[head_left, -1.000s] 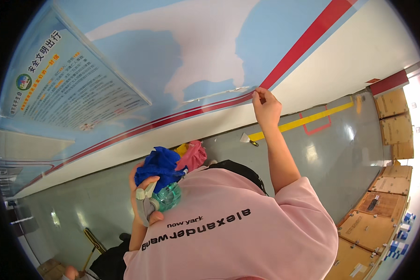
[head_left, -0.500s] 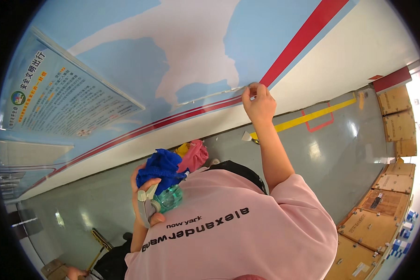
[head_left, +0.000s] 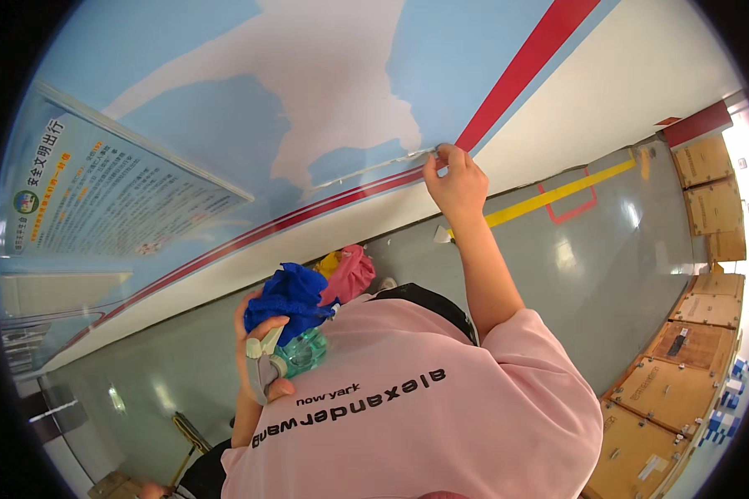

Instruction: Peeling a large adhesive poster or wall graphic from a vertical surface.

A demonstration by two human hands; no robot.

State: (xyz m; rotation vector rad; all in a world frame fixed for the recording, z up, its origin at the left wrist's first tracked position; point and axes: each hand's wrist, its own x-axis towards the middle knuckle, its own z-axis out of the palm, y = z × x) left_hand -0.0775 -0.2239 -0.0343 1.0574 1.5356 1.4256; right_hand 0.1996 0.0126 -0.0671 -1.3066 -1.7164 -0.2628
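My right hand [head_left: 458, 185] reaches up to the wall [head_left: 341, 108], thumb and forefinger pinched together at the right end of a rough whitish line [head_left: 366, 169]. Whatever sits between those fingertips is too small to make out. Low on the left, my left hand [head_left: 245, 326] grips a spray bottle [head_left: 305, 353] with a clear teal body and a grey trigger head, along with a bunched blue cloth [head_left: 288, 298]. Behind the blue cloth show a pink cloth [head_left: 354, 273] and a bit of yellow cloth [head_left: 328, 264]; what supports them is hidden.
A framed notice board [head_left: 125, 179] hangs on the wall at left. Beside my right forearm is a small whitish flat piece [head_left: 443, 235]. Yellow tape [head_left: 558, 194] marks the grey floor [head_left: 549, 266]. Wooden crates [head_left: 666, 387] line the right. A person's hand [head_left: 154, 491] shows at lower left.
The view has shifted slightly, and the wall sits a little further left in it. My right hand stays pinched at the line's end. My left hand keeps its hold on the bottle and cloth.
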